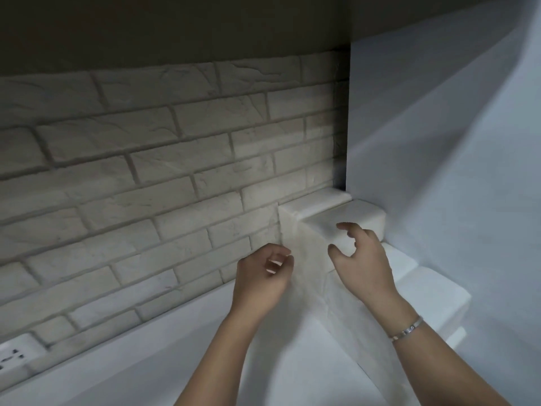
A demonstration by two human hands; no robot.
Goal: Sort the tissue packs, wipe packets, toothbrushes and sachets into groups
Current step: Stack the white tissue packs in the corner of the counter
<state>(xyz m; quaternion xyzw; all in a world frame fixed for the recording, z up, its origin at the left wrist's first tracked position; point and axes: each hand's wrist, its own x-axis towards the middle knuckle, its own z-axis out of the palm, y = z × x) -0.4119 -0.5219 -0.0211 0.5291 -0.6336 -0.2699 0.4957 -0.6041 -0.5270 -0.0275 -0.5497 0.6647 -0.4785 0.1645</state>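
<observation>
No tissue packs, wipe packets, toothbrushes or sachets are in view. My left hand (263, 276) is raised in front of the brick wall with its fingers loosely curled and nothing in it. My right hand (361, 256) hovers just right of it, fingers spread and bent, also holding nothing. It hangs over a white stone ledge. A thin bracelet (407, 329) circles my right wrist.
A pale brick wall (164, 171) fills the left and middle. A white stepped ledge (345, 218) juts from the corner beside a plain white wall (453, 156). A white counter (146, 347) runs along below. A wall socket (14, 354) sits at the lower left.
</observation>
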